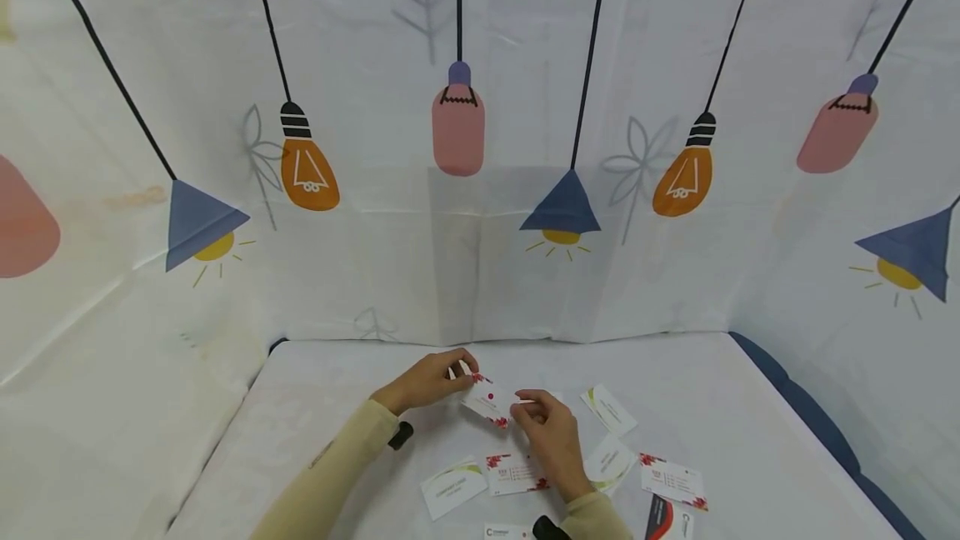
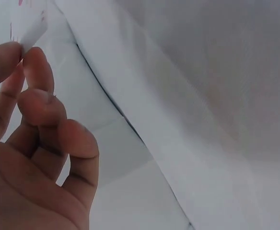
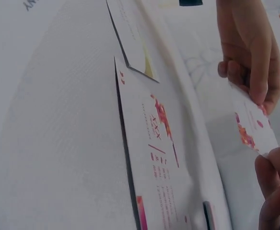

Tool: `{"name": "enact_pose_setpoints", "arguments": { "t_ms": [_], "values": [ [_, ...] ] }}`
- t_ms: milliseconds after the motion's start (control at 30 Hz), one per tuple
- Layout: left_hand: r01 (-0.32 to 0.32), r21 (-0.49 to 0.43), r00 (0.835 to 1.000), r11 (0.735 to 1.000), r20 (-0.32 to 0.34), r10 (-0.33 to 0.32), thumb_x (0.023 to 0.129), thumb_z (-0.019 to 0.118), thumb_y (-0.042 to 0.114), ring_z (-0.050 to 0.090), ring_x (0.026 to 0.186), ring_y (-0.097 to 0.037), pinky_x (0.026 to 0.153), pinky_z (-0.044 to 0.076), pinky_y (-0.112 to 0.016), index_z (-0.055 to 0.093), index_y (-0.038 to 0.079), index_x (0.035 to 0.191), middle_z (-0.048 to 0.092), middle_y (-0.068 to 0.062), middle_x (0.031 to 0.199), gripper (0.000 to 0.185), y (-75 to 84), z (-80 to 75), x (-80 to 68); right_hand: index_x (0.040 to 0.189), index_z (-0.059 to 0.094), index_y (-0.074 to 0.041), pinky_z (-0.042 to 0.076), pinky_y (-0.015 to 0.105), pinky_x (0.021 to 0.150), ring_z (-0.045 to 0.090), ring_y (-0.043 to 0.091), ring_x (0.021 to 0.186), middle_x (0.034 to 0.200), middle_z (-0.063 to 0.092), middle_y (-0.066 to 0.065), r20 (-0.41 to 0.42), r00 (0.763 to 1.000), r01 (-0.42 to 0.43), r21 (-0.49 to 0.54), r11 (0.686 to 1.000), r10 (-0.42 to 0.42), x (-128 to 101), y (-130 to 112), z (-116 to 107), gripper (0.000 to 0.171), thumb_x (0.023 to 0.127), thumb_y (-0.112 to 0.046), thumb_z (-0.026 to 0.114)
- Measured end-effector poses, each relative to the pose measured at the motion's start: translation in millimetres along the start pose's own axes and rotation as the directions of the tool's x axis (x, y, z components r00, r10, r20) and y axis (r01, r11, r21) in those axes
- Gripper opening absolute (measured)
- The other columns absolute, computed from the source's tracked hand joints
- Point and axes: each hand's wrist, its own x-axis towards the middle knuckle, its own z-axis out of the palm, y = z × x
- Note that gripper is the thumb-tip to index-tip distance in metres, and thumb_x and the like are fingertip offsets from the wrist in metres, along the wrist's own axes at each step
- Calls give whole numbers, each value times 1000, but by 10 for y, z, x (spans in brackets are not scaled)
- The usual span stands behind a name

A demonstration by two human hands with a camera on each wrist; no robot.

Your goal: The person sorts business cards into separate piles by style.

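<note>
A white cloth (image 1: 360, 190) printed with hanging lamps and bulbs drapes the back and both sides. It meets a white desk (image 1: 750, 407), whose blue edge (image 1: 810, 415) shows at right.

No text could be read with certainty. The cards on the table (image 1: 322, 407) bore printed lines too small to make out: the red-flowered card (image 1: 514, 473) at six o'clock, the green-striped card (image 1: 453, 487) at seven o'clock of it, and the dark card (image 1: 660, 519) at the bottom edge, around five o'clock, showed only blurred marks.
</note>
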Motion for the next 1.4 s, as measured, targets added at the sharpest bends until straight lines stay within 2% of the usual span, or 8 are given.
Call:
{"name": "enact_pose_setpoints", "arguments": {
  "t_ms": [200,333,467,633,767,833,1033,1400],
  "values": [
    [61,-1,992,998,-112,-61,99,67,29,58,76,-12,69,48,-30,67,24,106,66,9,91,9,-3,6,-39,113,73,-10,50,23,65,68,11,78,88,75,-4,-14,1000,-24,59,998,25,105,4,36,24,91,-20,78],
    [59,24,982,998,-182,-54,98,69,27,59,79,-10,71,49,-29,69,24,104,67,12,91,7,-30,6,-60,113,72,-9,52,25,63,69,17,80,89,74,-2,19,1000,-18,72,997,17,177,-17,61,25,91,-21,77],
    [55,29,971,998,-234,-46,96,71,22,60,80,-10,72,49,-29,71,18,104,68,11,91,9,-43,-5,-93,112,72,-9,52,26,60,69,21,79,92,74,-1,53,999,6,29,1000,-7,256,-40,73,25,92,-22,77],
    [85,28,960,996,-271,-74,94,74,22,59,75,-13,65,47,-29,72,17,106,69,10,87,14,-42,-16,-151,110,73,-12,52,27,64,67,14,79,91,73,-2,99,995,38,-61,997,-31,358,-87,83,22,91,-23,77],
    [109,39,954,993,-284,-94,93,76,23,59,75,-14,67,47,-30,72,22,103,68,11,85,11,-37,-23,-190,111,73,-12,51,29,67,66,13,79,90,73,-4,133,991,40,-94,995,-27,412,-116,99,23,91,-23,77],
    [119,48,953,992,-287,-101,92,76,25,59,76,-13,69,46,-30,72,23,101,67,13,84,10,-48,-22,-205,111,73,-11,51,30,64,65,14,78,89,73,-3,148,989,40,-91,995,-27,422,-114,116,23,91,-22,77],
    [167,86,951,982,-278,-137,89,78,24,55,68,-9,62,44,-29,72,23,98,67,13,81,11,-120,14,-278,104,73,-14,50,31,62,64,12,76,85,73,-5,185,982,65,-150,987,-37,427,-62,203,18,88,-22,78],
    [252,191,957,949,-198,-214,86,80,22,55,64,-7,58,45,-29,71,21,92,64,9,78,10,-215,67,-307,95,72,-18,48,35,64,62,10,73,80,71,-7,221,975,98,-311,945,-28,422,-67,345,12,84,-21,78]
  ]
}}
